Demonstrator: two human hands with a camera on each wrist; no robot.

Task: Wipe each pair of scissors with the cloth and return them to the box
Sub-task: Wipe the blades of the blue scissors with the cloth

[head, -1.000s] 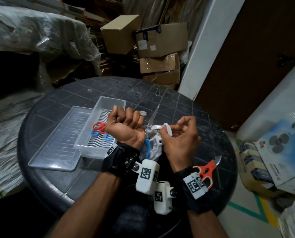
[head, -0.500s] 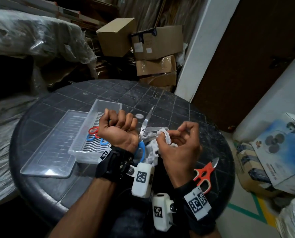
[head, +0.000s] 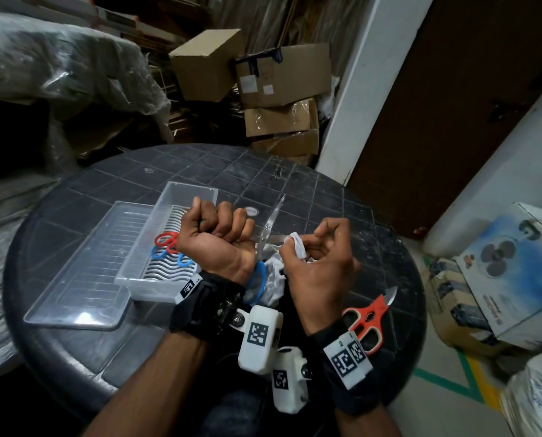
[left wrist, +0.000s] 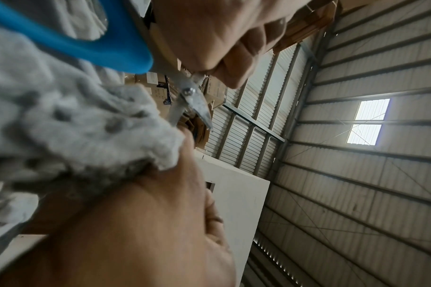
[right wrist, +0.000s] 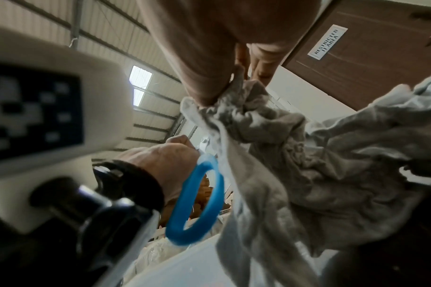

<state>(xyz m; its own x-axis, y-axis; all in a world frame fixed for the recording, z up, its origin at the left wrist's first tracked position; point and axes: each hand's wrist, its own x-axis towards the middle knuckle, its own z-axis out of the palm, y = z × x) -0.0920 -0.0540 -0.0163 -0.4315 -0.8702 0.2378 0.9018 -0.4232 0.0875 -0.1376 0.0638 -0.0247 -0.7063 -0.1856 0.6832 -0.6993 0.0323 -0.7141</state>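
The blue-handled scissors point(head: 265, 238) stand blades spread above the worktop point(head: 294, 184), gripped in the clenched fingers of the left hand point(head: 216, 238). The right hand point(head: 318, 257) pinches the white cloth point(head: 296, 244) against one blade (fingers curled). The clear box point(head: 181, 197) sits just left, holding red and blue scissors point(head: 168, 247); orange scissors point(head: 369, 313) lie near the right wrist.

The sign point(right wrist: 327, 42) on the brown door point(right wrist: 371, 64) reads "RESTRICTED IT AREA".
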